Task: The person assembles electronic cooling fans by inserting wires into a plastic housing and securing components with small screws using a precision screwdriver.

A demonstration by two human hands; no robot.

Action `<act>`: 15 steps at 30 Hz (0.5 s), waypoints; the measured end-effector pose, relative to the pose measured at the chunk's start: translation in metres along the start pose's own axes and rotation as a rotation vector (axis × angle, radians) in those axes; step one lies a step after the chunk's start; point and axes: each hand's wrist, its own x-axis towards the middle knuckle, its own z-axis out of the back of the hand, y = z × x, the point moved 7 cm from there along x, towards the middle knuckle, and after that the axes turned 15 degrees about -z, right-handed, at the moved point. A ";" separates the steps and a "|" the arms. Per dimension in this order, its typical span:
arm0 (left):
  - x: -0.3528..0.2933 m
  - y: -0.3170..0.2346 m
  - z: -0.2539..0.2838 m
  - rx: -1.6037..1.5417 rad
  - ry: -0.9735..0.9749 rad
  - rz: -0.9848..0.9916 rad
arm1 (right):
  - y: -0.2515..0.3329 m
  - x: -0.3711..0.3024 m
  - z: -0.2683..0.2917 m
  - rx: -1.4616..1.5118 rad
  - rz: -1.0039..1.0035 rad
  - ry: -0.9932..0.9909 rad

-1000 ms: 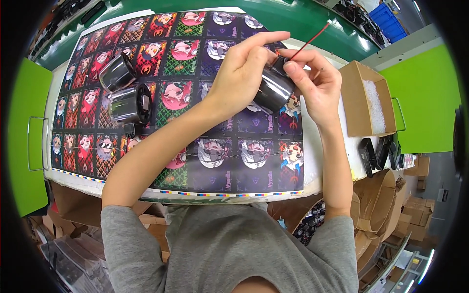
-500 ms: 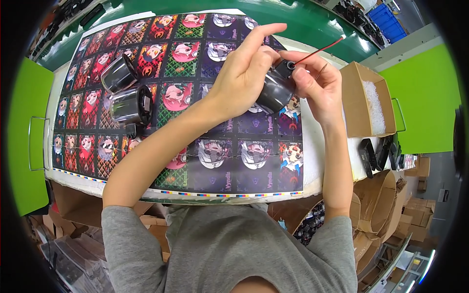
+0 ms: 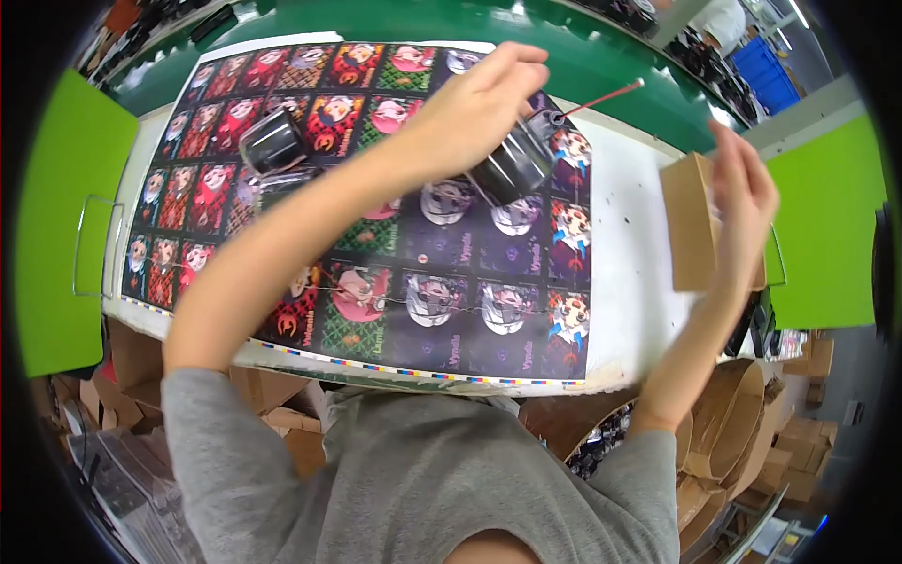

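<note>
My left hand (image 3: pixel 489 108) is closed on a glossy black cylindrical housing (image 3: pixel 519 167), held tilted above the printed sheet. From a fitting at its upper end a thin red wire (image 3: pixel 606 96) sticks out to the right, tipped with a small pale end. My right hand (image 3: pixel 744 193) is apart from it, over the cardboard box (image 3: pixel 688 226) at the right. Its fingers are stretched out and somewhat blurred; I see nothing in them. Two similar black cylinders lie left of my left forearm: one (image 3: pixel 272 143) in full view, the other (image 3: pixel 285 179) partly hidden by the arm.
A large sheet of printed cartoon cards (image 3: pixel 432 254) covers much of the white table (image 3: pixel 625 273). Green panels (image 3: pixel 808 221) with wire handles flank both sides. Black parts (image 3: pixel 749 329) lie by the right edge. Beyond are a green surface (image 3: pixel 376 21), a blue crate (image 3: pixel 766 75) and a person in white (image 3: pixel 722 23).
My right hand has let go of the housing's fitting and moved right to the cardboard box. My left hand still holds the housing. The view has shifted slightly.
</note>
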 end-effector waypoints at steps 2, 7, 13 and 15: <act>0.018 -0.009 0.019 0.332 0.086 -0.232 | -0.019 0.024 0.050 -0.177 0.056 0.014; 0.077 0.027 0.127 1.218 0.164 -0.051 | -0.147 0.056 0.133 -0.773 -0.183 0.147; 0.114 0.114 0.241 1.462 0.000 -0.137 | -0.157 0.037 0.110 -0.968 -0.317 0.379; 0.114 0.145 0.248 1.589 0.068 0.020 | -0.162 0.037 0.112 -0.993 -0.293 0.360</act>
